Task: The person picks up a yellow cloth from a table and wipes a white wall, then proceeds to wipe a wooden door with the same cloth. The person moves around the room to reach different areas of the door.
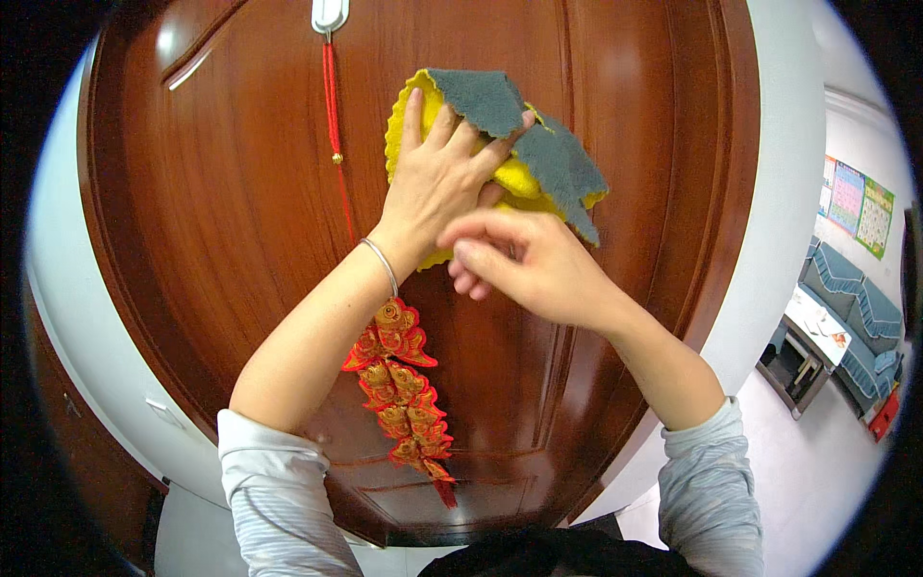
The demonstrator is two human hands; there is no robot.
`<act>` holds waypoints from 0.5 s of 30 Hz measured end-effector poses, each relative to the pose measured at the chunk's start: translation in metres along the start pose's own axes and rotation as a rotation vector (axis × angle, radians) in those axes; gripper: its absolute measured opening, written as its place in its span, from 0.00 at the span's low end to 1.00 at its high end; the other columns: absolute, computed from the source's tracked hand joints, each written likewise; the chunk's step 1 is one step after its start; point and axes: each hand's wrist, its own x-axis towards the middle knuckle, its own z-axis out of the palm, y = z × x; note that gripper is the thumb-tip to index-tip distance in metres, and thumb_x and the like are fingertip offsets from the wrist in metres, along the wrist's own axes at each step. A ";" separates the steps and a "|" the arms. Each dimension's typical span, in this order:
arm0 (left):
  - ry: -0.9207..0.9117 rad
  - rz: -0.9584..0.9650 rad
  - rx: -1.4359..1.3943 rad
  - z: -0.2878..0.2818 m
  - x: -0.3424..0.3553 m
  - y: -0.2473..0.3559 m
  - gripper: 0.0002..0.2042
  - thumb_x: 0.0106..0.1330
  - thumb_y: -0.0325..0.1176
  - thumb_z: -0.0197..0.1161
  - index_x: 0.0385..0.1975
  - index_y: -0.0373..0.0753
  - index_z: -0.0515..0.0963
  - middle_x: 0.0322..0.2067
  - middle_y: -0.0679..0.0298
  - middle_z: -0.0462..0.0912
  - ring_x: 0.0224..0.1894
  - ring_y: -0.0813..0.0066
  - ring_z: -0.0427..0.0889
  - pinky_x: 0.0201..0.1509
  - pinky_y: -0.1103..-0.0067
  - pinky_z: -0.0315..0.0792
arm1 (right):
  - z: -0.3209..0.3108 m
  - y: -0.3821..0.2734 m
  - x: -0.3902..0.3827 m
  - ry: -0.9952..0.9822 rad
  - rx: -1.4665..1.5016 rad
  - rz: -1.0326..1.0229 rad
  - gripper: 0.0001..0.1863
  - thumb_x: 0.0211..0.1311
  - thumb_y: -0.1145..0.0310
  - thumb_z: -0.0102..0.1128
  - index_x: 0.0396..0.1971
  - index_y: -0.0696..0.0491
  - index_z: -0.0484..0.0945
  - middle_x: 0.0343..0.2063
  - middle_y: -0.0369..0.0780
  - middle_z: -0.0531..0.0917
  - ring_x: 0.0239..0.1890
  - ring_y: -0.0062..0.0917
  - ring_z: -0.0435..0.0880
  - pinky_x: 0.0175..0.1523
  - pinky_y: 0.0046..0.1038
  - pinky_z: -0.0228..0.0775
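A two-sided cloth, yellow (519,178) on one face and grey (473,94) on the other, lies folded against the brown door (510,385). My left hand (437,178) presses flat on its yellow side, fingers spread and pointing up; a grey fold overlaps the fingertips. A silver bangle (382,266) circles my left wrist. In front of the cloth's lower part is my right hand (538,264), with its fingers curled in and the thumb close to the index finger. Nothing shows in that hand, and its palm is mostly hidden.
A red and gold fish-shaped hanging ornament (409,404) dangles on a red cord (332,96) from a white hook (330,14), partly behind my left forearm. To the far right stand a blue sofa (856,298) and a white-topped table (817,322); colourful posters (856,207) hang above.
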 end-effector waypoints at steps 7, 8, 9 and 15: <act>0.031 -0.042 0.046 0.003 -0.007 0.000 0.32 0.59 0.49 0.64 0.62 0.39 0.70 0.61 0.54 0.70 0.69 0.51 0.62 0.75 0.48 0.45 | -0.014 0.035 0.045 0.623 0.129 -0.404 0.10 0.71 0.76 0.55 0.49 0.59 0.76 0.35 0.40 0.83 0.36 0.24 0.84 0.45 0.26 0.79; 0.030 -0.046 0.054 0.004 -0.010 0.000 0.32 0.59 0.49 0.64 0.62 0.39 0.70 0.61 0.53 0.70 0.69 0.51 0.62 0.75 0.48 0.46 | -0.016 0.035 0.046 0.671 -0.141 -0.545 0.10 0.68 0.77 0.56 0.48 0.59 0.77 0.37 0.40 0.83 0.38 0.28 0.84 0.46 0.27 0.79; 0.030 -0.050 0.061 0.005 -0.012 0.000 0.32 0.59 0.50 0.64 0.62 0.39 0.70 0.61 0.53 0.69 0.69 0.51 0.61 0.75 0.48 0.46 | -0.020 0.035 0.048 0.710 -0.416 -0.680 0.11 0.66 0.79 0.57 0.47 0.58 0.78 0.38 0.41 0.83 0.39 0.31 0.84 0.47 0.28 0.78; 0.096 -0.077 0.168 0.000 0.009 -0.016 0.37 0.59 0.58 0.61 0.65 0.42 0.69 0.62 0.51 0.70 0.70 0.49 0.60 0.72 0.43 0.45 | -0.054 0.031 0.075 0.847 -1.219 -0.732 0.19 0.57 0.65 0.65 0.49 0.52 0.80 0.52 0.42 0.78 0.56 0.40 0.75 0.62 0.40 0.67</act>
